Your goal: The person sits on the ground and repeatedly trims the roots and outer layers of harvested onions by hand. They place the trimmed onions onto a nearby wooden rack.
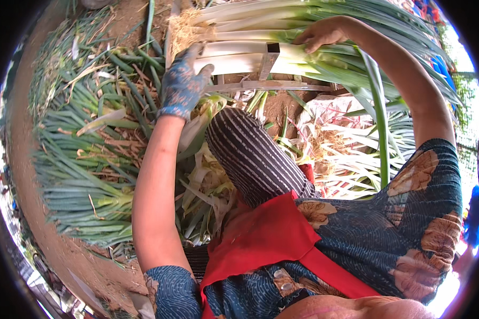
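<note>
Leeks lie side by side across a metal frame, white shanks to the left and green leaves to the right. My left hand, in a blue patterned glove, is against their root ends, its thumb spread from its fingers. The leeks' fibrous roots bunch against an upright metal plate just above it. My bare right hand lies over the leeks where white turns to green. Its fingers bend down among the stems, and whether they grip any is hidden.
Heaped leeks with green leaves cover the ground at left. Stripped outer leaves lie beside my striped trouser leg. More leeks lie at right, near a pale plastic sheet. A long leaf hangs below my right arm.
</note>
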Tool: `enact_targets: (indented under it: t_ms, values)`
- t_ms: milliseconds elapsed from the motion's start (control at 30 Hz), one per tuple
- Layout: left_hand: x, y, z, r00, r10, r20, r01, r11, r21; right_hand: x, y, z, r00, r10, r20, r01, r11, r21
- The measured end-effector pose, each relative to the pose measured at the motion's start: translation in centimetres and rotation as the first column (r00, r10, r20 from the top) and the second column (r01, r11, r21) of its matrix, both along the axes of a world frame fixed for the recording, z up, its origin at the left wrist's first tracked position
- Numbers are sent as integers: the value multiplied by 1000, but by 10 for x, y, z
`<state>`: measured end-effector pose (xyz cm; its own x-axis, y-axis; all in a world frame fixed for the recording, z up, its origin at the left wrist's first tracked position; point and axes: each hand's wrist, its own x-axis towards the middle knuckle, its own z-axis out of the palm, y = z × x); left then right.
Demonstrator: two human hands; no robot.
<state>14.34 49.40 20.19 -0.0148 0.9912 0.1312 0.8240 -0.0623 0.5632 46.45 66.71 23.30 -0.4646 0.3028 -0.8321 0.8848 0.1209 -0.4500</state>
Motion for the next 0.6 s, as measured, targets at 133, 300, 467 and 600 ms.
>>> enact_targets:
  t_ms: [133,300,467,600]
  values:
    - [14,54,-37,933,-157,-324,147,988,-55,-6,-4,-8,971,239,13,-235,945,227]
    - [9,57,-66,903,-158,-399,100,981,-164,-9,-140,15,908,331,-259,-24,656,754]
    - [14,73,-55,885,-195,-423,130,976,-176,61,-263,-57,431,-873,-227,832,482,-274]
    - [16,78,-52,908,-186,-375,94,963,-252,108,-236,-135,-280,-879,-386,860,-52,-507]
